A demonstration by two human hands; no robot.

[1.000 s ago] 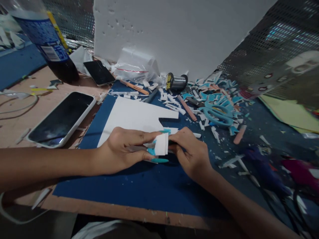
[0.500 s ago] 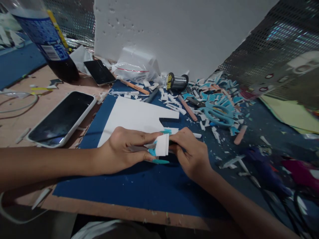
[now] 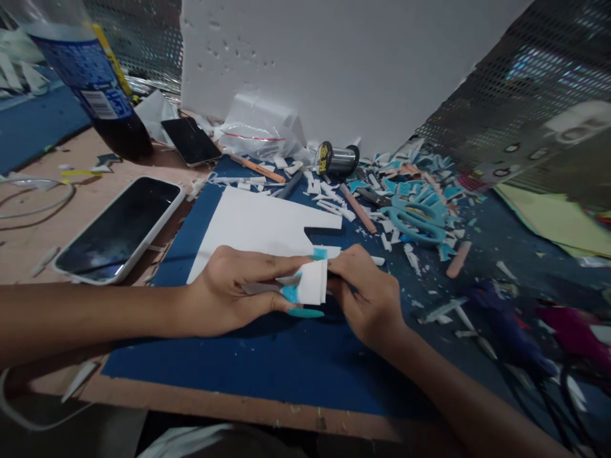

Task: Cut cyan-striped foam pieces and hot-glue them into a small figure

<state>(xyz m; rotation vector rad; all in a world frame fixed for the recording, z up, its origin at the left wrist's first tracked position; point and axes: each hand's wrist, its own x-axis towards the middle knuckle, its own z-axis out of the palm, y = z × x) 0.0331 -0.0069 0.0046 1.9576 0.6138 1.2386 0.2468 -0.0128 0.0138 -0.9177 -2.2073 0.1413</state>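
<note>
My left hand (image 3: 233, 289) pinches a small white and blue piece (image 3: 312, 284), seemingly layered foam board, between thumb and fingers. The piece stands on edge above the blue mat (image 3: 248, 362). Close against its right side, my right hand (image 3: 370, 296) is closed with curled fingers; what they grip is hidden behind the fingers. Long turquoise nails show on the left hand. Just beyond both hands, a flat white foam sheet (image 3: 252, 219) with a notch cut in its right edge lies on the mat, partly covered by the left hand.
Blue-handled scissors (image 3: 415, 222) lie by a heap of blue and white scraps (image 3: 424, 178). A wire spool (image 3: 338, 159) and orange cutter (image 3: 260, 168) sit behind the sheet. Left are a phone (image 3: 119, 229) and cola bottle (image 3: 102, 95); right, glue guns (image 3: 510, 324) with cables.
The small white and blue piece has shifted slightly right and down and turned a little in my left fingers. My right hand stays almost in place, still closed beside it.
</note>
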